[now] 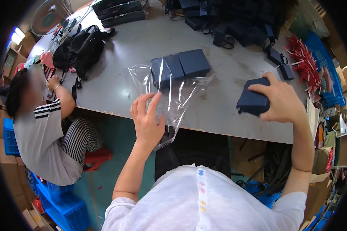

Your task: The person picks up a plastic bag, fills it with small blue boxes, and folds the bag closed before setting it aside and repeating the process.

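A clear plastic bag [174,101] lies on the table in front of me, its near end hanging over the edge. Two dark blue boxes [195,63] sit side by side at its far end, at least partly inside the film. My left hand [146,123] is at the near left side of the bag, fingers stretched and thumb apart, seemingly touching the film. To the right, my right hand [283,99] grips another dark blue box [254,101] from its right side, just over the table; its underside is hidden.
More dark boxes with cords [235,32] crowd the table's far right. Red and white strips [302,61] lie beside a blue crate [327,65]. At the left sits another person [46,134], near a black backpack [79,52]. Wrapped black packs [121,13] are stacked at the back.
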{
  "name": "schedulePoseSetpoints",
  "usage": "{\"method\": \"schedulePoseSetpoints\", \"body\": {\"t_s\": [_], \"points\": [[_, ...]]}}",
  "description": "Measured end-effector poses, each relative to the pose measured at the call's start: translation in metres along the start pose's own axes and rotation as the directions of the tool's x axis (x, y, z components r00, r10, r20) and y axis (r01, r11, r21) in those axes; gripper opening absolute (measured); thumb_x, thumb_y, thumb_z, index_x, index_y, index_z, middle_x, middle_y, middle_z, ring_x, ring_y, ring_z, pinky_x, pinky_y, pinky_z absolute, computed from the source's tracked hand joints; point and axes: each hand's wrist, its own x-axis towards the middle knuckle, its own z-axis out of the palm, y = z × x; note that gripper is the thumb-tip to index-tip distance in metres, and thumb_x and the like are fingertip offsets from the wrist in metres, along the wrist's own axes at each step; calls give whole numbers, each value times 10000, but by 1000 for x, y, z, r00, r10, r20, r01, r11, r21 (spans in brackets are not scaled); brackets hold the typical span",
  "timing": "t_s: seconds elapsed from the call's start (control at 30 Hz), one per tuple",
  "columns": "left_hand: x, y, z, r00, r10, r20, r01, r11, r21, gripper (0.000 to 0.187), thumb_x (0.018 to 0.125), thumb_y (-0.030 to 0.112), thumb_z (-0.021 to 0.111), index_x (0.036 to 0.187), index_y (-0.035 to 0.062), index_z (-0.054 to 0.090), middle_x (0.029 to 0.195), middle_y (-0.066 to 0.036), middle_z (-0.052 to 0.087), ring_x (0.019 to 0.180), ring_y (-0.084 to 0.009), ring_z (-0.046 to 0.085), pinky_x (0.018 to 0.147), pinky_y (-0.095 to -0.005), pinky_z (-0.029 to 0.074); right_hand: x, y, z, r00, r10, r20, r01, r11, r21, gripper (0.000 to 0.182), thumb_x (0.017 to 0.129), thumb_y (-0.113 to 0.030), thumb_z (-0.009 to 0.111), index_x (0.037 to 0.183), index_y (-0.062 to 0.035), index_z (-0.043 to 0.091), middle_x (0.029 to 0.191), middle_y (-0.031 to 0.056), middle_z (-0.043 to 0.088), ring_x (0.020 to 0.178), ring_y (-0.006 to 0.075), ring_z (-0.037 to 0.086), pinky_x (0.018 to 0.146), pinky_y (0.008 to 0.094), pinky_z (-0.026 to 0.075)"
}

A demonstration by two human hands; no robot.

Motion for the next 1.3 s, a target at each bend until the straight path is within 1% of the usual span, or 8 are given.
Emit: {"method": "schedulePoseSetpoints", "body": {"t_s": [0.23,0.33,0.4,0.5,0.63,0.77,0.9,1.3], "points": [[-17,-11,-12,953,3,-302,-37,994,-106,167,770,-76,700,917,3,691,883,-94,617,813,-247,577,702,-321,464,66,-112,33,946,-325,6,288,846,449,694,631,-319,776,1295,-227,598,1304,229,496,1100,421,588,936,447,494],[-22,-18,-10,924,25,-381,-75,990,-116,169,788,-86,687,935,-3,694,908,-107,613,823,-230,582,715,-318,473,102,-153,82,928,-327,-178,367,724,584,735,630,-320,785,1328,-227,573,1328,242,468,1150,437,557,964,450,485],[-24,-28,-6,879,71,-472,-123,989,-80,207,787,-101,671,975,-16,684,941,-115,606,850,-244,592,733,-327,489,113,-174,103,941,-100,-324,321,573,754,747,641,-318,787,1347,-225,559,1360,249,435,1178,439,538,988,451,471],[-22,-22,-5,796,-322,-513,198,939,-282,190,777,-77,683,952,-4,670,955,-115,607,860,-295,586,756,-361,479,128,-191,130,933,-1,-359,309,510,803,747,647,-317,790,1350,-224,557,1371,267,414,1180,437,540,998,454,463],[-61,-55,4,862,-389,-324,293,905,-308,84,812,-68,650,866,-18,609,797,-131,593,716,-275,606,637,-329,486,129,-217,118,945,83,-315,228,523,821,773,620,-306,795,1352,-223,561,1359,289,411,1179,451,538,944,464,497],[-52,-44,0,909,-208,-360,123,962,-245,61,841,-67,656,855,-28,611,718,-98,596,654,-156,597,586,-273,467,120,-233,134,855,260,-450,180,665,725,782,624,-302,797,1360,-202,552,1375,286,390,1163,461,541,904,484,510],[-51,-36,10,931,-75,-358,-23,965,-262,137,772,-109,676,858,-19,620,710,-136,605,601,-272,590,552,-314,476,117,-224,141,817,346,-461,142,655,742,791,631,-293,822,1365,-214,540,1374,267,373,1143,442,539,918,454,493],[-50,-5,49,975,75,-209,-162,884,-439,163,720,-102,692,829,-7,617,685,-117,585,578,-270,569,520,-340,452,109,-188,174,747,332,-576,236,678,696,844,618,-254,833,1387,-142,504,1365,290,355,1173,443,470,963,472,431]]}}
